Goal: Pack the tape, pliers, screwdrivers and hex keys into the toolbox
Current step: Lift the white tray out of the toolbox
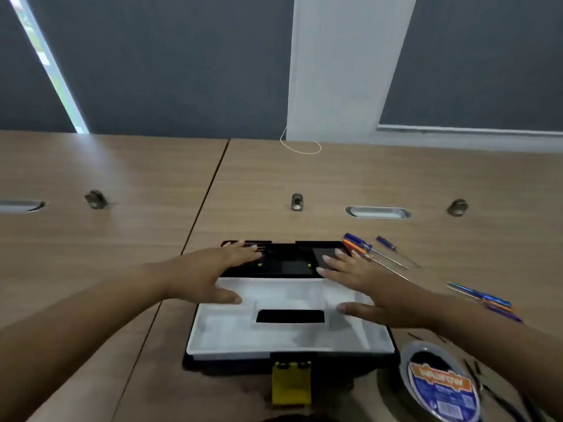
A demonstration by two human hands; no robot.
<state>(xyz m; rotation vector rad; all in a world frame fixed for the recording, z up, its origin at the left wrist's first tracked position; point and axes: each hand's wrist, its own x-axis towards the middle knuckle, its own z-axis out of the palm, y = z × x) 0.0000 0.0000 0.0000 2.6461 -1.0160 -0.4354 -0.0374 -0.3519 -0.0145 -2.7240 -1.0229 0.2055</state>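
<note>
The toolbox [289,300] sits open on the wooden desk [122,184], its black lid [286,258] laid back away from the person and a yellow latch [291,383] hanging at the near edge. A white tray [231,333] fills the base; nothing lies in it that can be seen. The left hand [210,275] and right hand [374,287] rest flat over the lid's hinge line, fingers spread wide, holding nothing. To the right lie 2 groups of screwdrivers [368,249] [487,301], a tape roll [441,385] and dark hex keys [472,368]
</note>
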